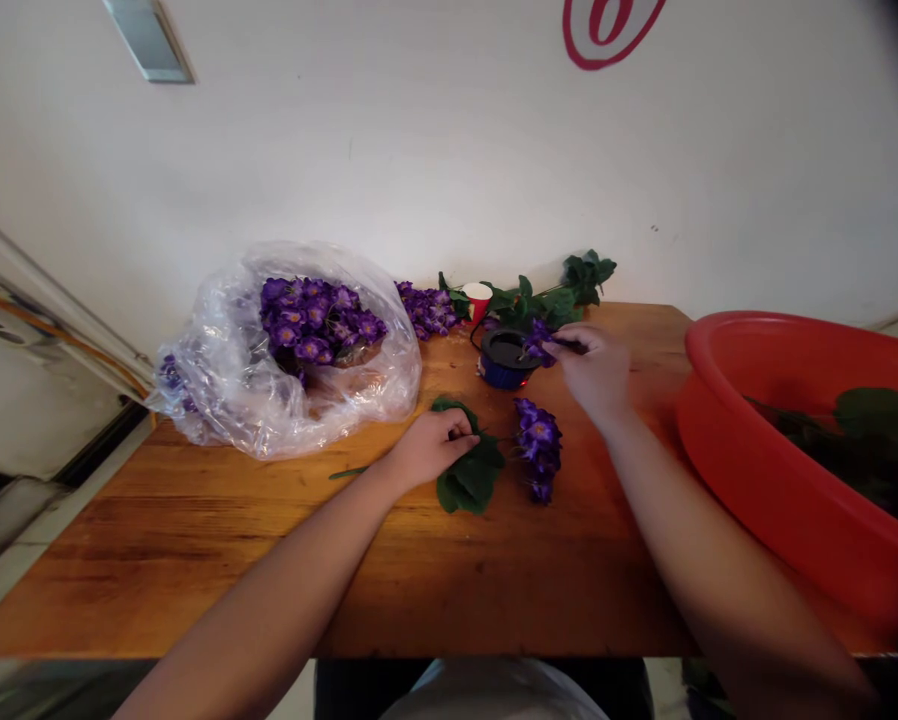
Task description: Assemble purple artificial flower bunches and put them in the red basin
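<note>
My left hand [435, 447] is closed on an artificial flower stem with green leaves [473, 478], low over the table. At the stem's right end, a purple flower cluster [539, 450] lies on the wood. In my right hand [590, 368], thumb and fingers pinch a small purple flower [539, 342]. That flower is at the right rim of a small dark blue pot [503, 372] with a black top and a small red light. Whether it touches the pot's contents, I cannot tell.
A clear plastic bag [231, 400] of purple flowers [318, 318] lies at the left. Behind the pot are a red-and-white paper cup [477, 300], more purple flowers [428, 310] and leafy green stems [588, 275]. A large red basin [749, 450] holding greenery stands at the right.
</note>
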`<action>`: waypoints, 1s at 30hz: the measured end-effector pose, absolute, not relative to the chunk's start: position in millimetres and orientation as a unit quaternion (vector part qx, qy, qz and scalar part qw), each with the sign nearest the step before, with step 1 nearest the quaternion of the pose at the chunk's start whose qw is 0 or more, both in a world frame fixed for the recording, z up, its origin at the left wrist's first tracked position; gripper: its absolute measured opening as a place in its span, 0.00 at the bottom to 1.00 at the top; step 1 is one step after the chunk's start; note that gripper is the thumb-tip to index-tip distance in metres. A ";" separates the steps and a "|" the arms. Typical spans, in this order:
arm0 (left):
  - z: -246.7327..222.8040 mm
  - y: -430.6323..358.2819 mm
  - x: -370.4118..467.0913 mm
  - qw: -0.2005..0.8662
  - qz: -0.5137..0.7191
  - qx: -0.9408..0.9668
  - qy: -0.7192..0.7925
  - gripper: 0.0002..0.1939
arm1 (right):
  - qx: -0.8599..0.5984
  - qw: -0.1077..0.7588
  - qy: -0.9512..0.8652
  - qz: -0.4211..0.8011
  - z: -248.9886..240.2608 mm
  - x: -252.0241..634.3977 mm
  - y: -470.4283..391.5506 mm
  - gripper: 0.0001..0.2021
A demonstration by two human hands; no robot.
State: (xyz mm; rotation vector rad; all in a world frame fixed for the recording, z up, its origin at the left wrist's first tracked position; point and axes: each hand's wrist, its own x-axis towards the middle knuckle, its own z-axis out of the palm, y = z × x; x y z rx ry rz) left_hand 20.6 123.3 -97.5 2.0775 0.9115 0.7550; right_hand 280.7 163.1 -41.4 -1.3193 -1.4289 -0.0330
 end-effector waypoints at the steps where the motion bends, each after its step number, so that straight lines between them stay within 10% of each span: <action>1: -98.1 123.3 20.6 0.362 0.298 0.809 0.356 0.08 | -0.563 0.582 -0.586 0.005 -41.9 279.9 161.2 0.02; 7: -100.0 124.5 19.7 0.350 0.303 0.807 0.365 0.04 | -0.481 0.719 -0.435 0.251 -51.4 252.7 124.4 0.06; 12: -99.9 126.4 19.9 0.375 0.311 0.792 0.368 0.03 | -0.538 0.643 -0.412 0.358 -71.9 225.7 81.8 0.08; 30: -99.1 128.3 22.3 0.385 0.310 0.784 0.374 0.05 | -0.559 0.612 -0.478 0.290 -106.8 221.9 82.8 0.08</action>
